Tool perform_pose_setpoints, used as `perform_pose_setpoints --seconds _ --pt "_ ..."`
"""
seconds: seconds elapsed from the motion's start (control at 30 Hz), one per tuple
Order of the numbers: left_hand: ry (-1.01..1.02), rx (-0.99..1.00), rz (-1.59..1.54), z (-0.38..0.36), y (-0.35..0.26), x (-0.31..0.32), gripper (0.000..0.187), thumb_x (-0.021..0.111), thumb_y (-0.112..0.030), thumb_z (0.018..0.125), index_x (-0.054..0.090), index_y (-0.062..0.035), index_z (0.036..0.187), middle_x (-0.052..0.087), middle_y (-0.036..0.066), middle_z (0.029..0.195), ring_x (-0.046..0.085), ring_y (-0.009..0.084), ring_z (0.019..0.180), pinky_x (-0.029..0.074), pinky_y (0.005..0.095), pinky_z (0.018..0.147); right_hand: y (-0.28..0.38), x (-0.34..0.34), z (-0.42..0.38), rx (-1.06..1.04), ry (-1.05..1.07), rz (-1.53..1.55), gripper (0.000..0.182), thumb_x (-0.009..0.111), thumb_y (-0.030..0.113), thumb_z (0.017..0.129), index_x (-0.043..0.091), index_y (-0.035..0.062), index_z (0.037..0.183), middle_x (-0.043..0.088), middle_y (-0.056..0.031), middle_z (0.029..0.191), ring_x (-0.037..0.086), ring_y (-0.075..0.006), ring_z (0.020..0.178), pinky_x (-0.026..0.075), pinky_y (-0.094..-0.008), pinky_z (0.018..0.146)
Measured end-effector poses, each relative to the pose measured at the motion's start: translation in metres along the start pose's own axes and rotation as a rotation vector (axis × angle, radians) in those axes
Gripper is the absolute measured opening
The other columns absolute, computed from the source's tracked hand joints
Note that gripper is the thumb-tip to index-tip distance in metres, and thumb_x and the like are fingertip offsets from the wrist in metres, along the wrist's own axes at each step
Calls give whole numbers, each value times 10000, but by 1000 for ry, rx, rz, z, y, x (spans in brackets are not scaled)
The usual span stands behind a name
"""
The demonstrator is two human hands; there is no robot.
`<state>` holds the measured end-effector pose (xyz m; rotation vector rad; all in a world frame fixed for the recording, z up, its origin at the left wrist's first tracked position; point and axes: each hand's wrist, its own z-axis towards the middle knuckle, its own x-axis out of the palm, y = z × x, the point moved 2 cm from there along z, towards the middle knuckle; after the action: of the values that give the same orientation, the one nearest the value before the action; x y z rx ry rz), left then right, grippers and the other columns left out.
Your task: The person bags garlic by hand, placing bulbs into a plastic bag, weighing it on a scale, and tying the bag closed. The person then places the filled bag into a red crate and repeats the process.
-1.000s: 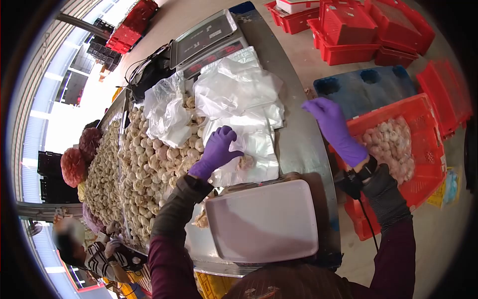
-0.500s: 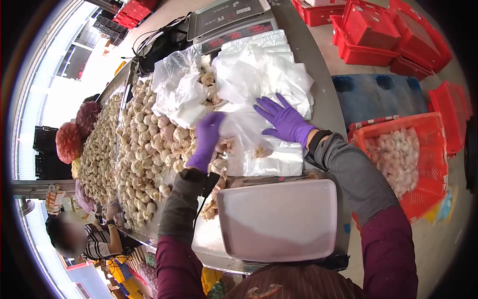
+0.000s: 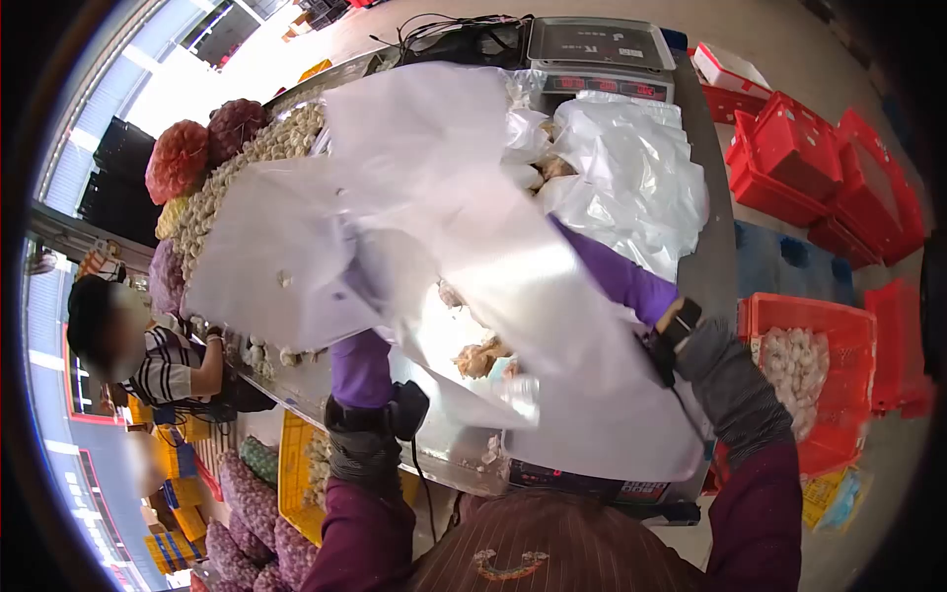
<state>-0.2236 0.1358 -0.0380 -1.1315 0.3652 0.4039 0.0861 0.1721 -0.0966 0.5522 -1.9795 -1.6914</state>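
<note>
A large translucent plastic bag (image 3: pixel 414 148) billows in the air across the middle of the head view, smeared by motion. My left hand (image 3: pixel 360 367), in a purple glove, grips it from the left, its fingers mostly behind the plastic. From the right, my right hand (image 3: pixel 621 271), gloved alike, is closed at the bag's edge, fingertips largely covered. Below the bag lie loose garlic skins (image 3: pixel 480 357) on the metal table. A pale tray (image 3: pixel 631 439) shows at the near side, its outline blurred into the plastic.
Stacked plastic bags (image 3: pixel 631 173) lie at the right, before a scale (image 3: pixel 602 49). Garlic bulbs (image 3: pixel 252 158) are heaped at the left. A red crate (image 3: pixel 838 395) with garlic stands off the table's right side. Another person (image 3: pixel 168 355) works at the far left.
Both hands have come off the bag stack and garlic, and a plastic bag is now raised between them. The head view has turned, so the table sits differently.
</note>
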Motion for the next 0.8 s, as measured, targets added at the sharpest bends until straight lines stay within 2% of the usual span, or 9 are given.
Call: perform_pose_setpoints --seconds 0.07,0.1,0.17,0.2,0.37,0.47,0.57,0.73,0.8 --pt "60 316 494 13 -38 40 359 529 -134 842 465 11 1164 557 112 1062 551 171 938 477 268 734 27 56 -16 -46 274 973 844 392 678 780 342 28 1317 476 -122 1247 491 -222 1108 415 -321 913" --pt "75 164 147 13 -29 65 287 532 -89 829 512 -11 1105 582 116 924 568 146 821 471 268 674 31 76 -18 -247 276 1047 685 499 535 829 395 28 1279 469 -120 1249 485 -203 1099 420 -303 888" --pt "80 110 -432 10 -21 113 150 524 -68 825 585 -41 960 564 133 662 572 142 600 439 288 556 29 108 -19 -201 -427 466 523 545 387 845 454 25 1212 504 -90 1148 496 -165 1004 419 -280 826" --pt "206 134 -195 9 -21 116 107 526 -66 806 584 -28 888 563 140 668 560 225 563 425 308 526 11 104 -13 -120 -704 457 459 549 348 851 485 27 1172 516 -69 1082 494 -145 942 416 -268 784" --pt "243 630 141 -19 33 196 248 587 -337 749 631 -112 843 572 84 812 506 269 924 340 466 887 -43 87 -47 -147 -1493 361 326 551 271 880 555 38 1108 542 14 889 469 -75 697 397 -230 610" --pt "896 373 348 -7 67 155 405 542 -531 754 669 -167 878 566 58 1080 445 291 1103 248 508 969 -67 92 -147 33 -1513 -386 349 499 245 898 493 53 1189 537 -33 997 504 -108 821 426 -245 703" --pt "768 523 449 1 120 107 438 622 -486 701 622 -176 1011 404 90 1308 319 345 1230 162 584 1006 -100 109 -242 109 -1600 -1008 396 449 172 898 416 101 1286 528 -51 1025 522 -132 845 449 -263 714" --pt "869 760 181 -75 92 80 541 625 -488 689 544 -194 1136 399 110 1302 329 317 1233 176 590 1003 -108 132 -274 -27 -1900 -188 405 483 190 883 423 102 1274 557 -34 920 519 -116 682 452 -260 577" --pt "951 860 135 -108 82 91 564 642 -472 676 530 -194 1154 398 108 1301 337 310 1227 194 581 1001 -85 133 -220 129 -1723 -938 413 465 177 889 408 59 1281 507 -97 1104 504 -165 924 431 -274 773"
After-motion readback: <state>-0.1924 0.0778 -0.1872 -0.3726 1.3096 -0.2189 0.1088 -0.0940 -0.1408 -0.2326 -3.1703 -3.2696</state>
